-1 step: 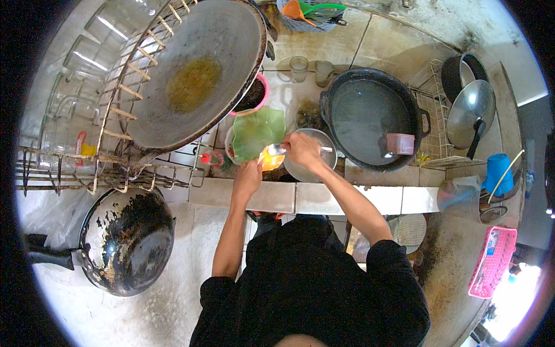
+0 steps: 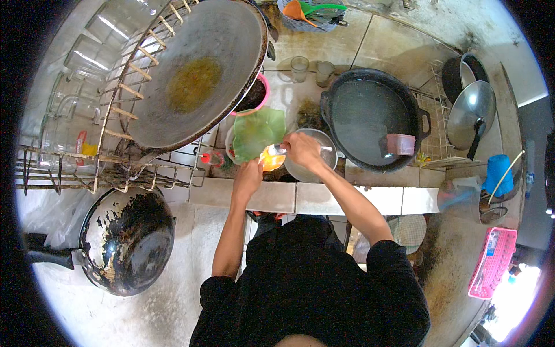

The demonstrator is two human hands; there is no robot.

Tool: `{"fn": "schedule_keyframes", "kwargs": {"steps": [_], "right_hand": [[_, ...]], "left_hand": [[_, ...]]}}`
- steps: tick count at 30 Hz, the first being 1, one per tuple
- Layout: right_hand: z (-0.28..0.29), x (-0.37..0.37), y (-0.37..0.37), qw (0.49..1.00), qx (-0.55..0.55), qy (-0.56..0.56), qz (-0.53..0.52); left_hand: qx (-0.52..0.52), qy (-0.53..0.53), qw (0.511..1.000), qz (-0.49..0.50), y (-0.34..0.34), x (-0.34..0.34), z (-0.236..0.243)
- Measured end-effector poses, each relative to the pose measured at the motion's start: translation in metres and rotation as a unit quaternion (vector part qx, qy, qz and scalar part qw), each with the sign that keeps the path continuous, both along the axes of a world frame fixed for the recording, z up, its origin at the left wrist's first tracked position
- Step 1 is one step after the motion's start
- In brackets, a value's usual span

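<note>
While the left hand (image 2: 248,176) pinches a small, shiny orange-and-white packet (image 2: 273,161) just beside the scalloped green dish (image 2: 260,130) and round grey metal bowl (image 2: 302,172), the right hand's (image 2: 303,150) fingers curl near its upper edge, their exact grip unclear.

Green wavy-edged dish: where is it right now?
In the head view, the green wavy-edged dish is just left of centre, between the left hand and the pink-rimmed container.
</note>
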State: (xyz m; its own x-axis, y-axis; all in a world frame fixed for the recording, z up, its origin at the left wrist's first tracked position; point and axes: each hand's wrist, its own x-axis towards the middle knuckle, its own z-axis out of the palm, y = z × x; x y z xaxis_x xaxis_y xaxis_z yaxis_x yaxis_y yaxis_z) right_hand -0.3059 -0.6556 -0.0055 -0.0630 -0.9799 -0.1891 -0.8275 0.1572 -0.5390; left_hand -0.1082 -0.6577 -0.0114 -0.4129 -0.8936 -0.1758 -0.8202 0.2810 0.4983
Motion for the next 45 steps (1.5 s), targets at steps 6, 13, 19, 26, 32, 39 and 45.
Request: {"fn": "schedule_keyframes", "kwargs": {"steps": [6,13,19,26,32,39,45], "right_hand": [[0.015,0.007,0.004,0.999,-0.009,0.012,0.028],[-0.008,0.001,0.014,0.999,-0.024,0.02,-0.012],[-0.023,0.006,0.011,0.996,-0.015,-0.064,-0.054],[-0.051,0.0,0.004,0.988,-0.007,-0.149,-0.045],[-0.053,-0.006,0.0,0.979,0.094,-0.172,-0.058],[-0.039,-0.006,0.001,0.988,0.047,-0.135,-0.066],[-0.038,-0.006,0.0,0.99,0.022,-0.121,-0.075]], "left_hand": [[-0.008,0.028,0.999,0.022,-0.003,0.002,-0.005],[-0.012,0.028,0.999,0.038,-0.011,0.008,-0.021],[-0.06,0.023,0.996,0.062,0.0,-0.009,0.005],[-0.023,0.025,0.995,0.093,0.006,-0.014,0.022],[-0.064,0.029,0.996,0.062,0.011,-0.005,0.009],[-0.052,0.091,0.993,0.054,0.005,0.0,0.004],[-0.06,0.076,0.995,0.035,0.003,0.003,0.004]]}}
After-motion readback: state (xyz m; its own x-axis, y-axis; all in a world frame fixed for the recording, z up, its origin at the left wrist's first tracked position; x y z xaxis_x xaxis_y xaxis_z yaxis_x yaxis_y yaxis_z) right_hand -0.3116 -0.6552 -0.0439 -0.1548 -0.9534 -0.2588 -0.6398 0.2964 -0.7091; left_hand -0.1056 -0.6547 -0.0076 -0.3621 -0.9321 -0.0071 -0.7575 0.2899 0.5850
